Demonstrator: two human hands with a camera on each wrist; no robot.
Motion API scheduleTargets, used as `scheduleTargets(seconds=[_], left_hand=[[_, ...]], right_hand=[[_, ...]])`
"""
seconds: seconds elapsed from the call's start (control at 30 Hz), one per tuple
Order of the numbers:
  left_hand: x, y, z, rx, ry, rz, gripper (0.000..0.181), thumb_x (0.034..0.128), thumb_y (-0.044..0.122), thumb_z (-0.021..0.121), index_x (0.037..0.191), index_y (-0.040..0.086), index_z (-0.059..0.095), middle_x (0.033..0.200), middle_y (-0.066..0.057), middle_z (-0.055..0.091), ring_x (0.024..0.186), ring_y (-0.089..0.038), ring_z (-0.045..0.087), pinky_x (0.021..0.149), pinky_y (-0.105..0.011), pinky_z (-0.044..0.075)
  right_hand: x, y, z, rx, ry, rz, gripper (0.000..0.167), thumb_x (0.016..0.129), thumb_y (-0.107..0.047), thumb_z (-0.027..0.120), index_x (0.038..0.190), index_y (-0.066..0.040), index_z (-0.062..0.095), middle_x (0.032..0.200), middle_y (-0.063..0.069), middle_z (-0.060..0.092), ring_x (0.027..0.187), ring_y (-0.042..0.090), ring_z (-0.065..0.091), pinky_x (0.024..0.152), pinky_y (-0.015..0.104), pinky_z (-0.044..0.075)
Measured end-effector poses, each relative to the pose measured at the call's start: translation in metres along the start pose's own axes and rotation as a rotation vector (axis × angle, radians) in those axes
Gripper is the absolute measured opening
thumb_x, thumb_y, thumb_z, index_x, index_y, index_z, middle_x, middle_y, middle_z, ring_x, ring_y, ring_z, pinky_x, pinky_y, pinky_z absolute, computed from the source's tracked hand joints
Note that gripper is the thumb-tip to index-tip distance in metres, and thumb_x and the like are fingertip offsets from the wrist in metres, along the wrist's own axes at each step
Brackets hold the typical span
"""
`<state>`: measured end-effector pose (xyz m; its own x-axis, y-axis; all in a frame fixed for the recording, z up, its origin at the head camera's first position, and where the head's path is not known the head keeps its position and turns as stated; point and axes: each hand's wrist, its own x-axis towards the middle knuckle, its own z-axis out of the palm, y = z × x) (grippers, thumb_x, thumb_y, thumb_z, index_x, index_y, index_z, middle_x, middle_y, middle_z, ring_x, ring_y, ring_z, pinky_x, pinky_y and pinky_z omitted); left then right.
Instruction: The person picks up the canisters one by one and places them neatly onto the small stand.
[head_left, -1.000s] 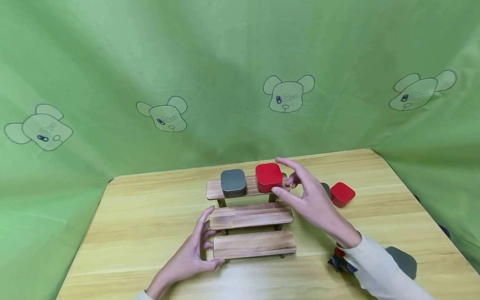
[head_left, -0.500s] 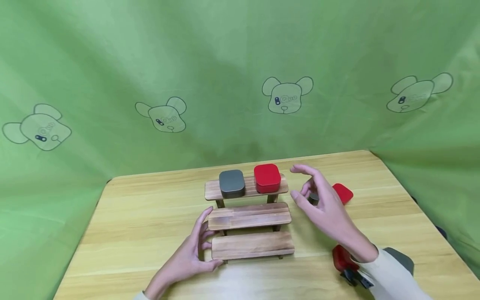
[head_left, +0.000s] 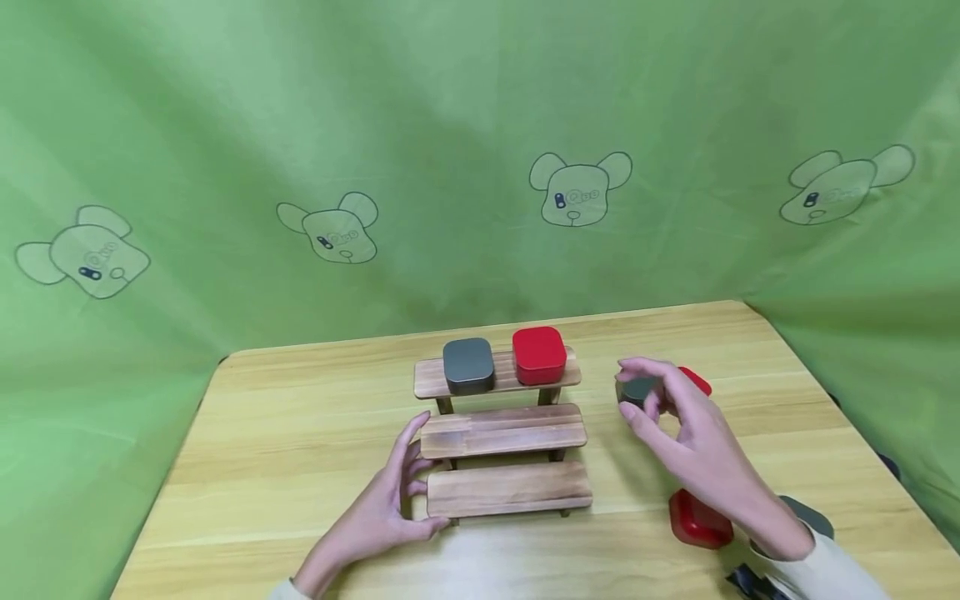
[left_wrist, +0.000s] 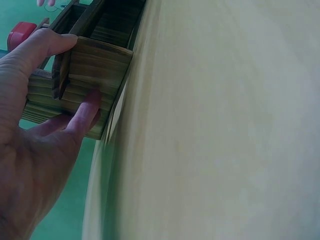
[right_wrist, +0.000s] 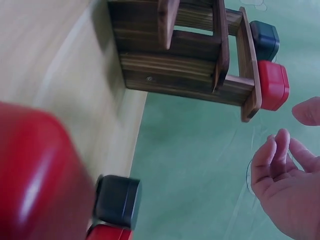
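Nearest on the desk (head_left: 285, 458), at right, we have a low red box (head_left: 699, 521); to its right lies a low grey box (head_left: 817, 520), partly hidden by our right sleeve (head_left: 828, 567). Left of these stands the three-step wooden stand (head_left: 502, 431). With our left hand (head_left: 375, 510) we grip its left end, thumb at the near step and index finger at the middle one. To the right, our right hand (head_left: 697, 432) hovers above a dark box (head_left: 640, 390) on the desk, thumb and fingers parted; the right wrist view shows that grip apart from the box. Just right of it we see a bright red box (head_left: 697, 381). On the far, highest step sit a grey lidded box (head_left: 468, 365) at left and a red lidded box (head_left: 539, 354) at right, side by side but apart. Beyond the desk hangs a green curtain (head_left: 450, 167).
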<state>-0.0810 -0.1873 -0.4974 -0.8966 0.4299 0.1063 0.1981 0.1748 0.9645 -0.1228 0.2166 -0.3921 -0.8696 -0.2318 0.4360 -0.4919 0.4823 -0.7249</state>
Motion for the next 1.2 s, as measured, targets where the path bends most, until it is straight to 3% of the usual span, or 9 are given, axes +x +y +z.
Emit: scheduleTargets(seconds=[0.23,0.37,0.6,0.77,0.97,1.2], left_hand=[[0.0,0.0,0.001,0.005,0.001,-0.017,0.142,0.077,0.0,0.097,0.176,0.039,0.003,0.181,-0.015,0.0,0.149,-0.038,0.047,0.113,-0.037,0.052],[-0.002,0.0,0.001,0.001,-0.006,-0.019,0.142,0.0772,0.0,0.097,0.176,0.039,0.002,0.18,-0.016,0.005,0.148,-0.038,0.048,0.113,-0.037,0.053],[-0.002,0.0,0.0,0.0,-0.001,-0.018,0.141,0.0775,0.001,0.097,0.176,0.039,0.003,0.181,-0.012,-0.001,0.148,-0.039,0.047,0.113,-0.037,0.052],[0.0,0.001,0.001,0.005,0.0,-0.006,0.141,0.0774,0.001,0.097,0.176,0.039,0.003,0.181,-0.015,-0.003,0.149,-0.041,0.046,0.114,-0.036,0.052],[0.001,0.0,0.003,0.008,-0.001,-0.017,0.142,0.0767,-0.001,0.097,0.176,0.039,0.003,0.181,-0.012,-0.002,0.149,-0.039,0.046,0.114,-0.037,0.052],[-0.002,0.0,0.002,0.023,0.008,-0.008,0.14,0.0775,0.0,0.097,0.176,0.038,0.005,0.181,-0.011,0.0,0.148,-0.042,0.046,0.114,-0.035,0.052]], right_hand=[[-0.017,0.012,-0.01,-0.056,-0.001,0.013,0.05,0.098,0.0,0.079,0.141,-0.022,0.068,0.097,-0.005,0.061,0.08,0.012,0.054,0.066,0.025,0.042],[-0.032,0.017,-0.015,-0.105,-0.019,0.05,0.049,0.097,-0.004,0.081,0.139,-0.026,0.069,0.091,-0.006,0.058,0.077,0.011,0.055,0.064,0.026,0.041],[-0.046,0.022,-0.026,-0.139,-0.057,0.1,0.045,0.097,-0.006,0.083,0.132,-0.031,0.07,0.103,-0.01,0.063,0.073,0.01,0.052,0.054,0.03,0.037],[-0.055,0.028,-0.035,-0.165,-0.085,0.11,0.045,0.096,-0.008,0.085,0.131,-0.03,0.07,0.084,-0.01,0.056,0.069,0.009,0.05,0.049,0.028,0.035],[-0.071,0.037,-0.043,-0.205,-0.109,0.115,0.052,0.09,-0.008,0.09,0.131,-0.03,0.069,0.072,-0.011,0.049,0.064,0.007,0.049,0.051,0.027,0.035],[-0.082,0.05,-0.045,-0.243,-0.148,0.135,0.056,0.086,-0.012,0.095,0.13,-0.032,0.067,0.071,-0.014,0.047,0.063,0.006,0.049,0.054,0.022,0.036]])
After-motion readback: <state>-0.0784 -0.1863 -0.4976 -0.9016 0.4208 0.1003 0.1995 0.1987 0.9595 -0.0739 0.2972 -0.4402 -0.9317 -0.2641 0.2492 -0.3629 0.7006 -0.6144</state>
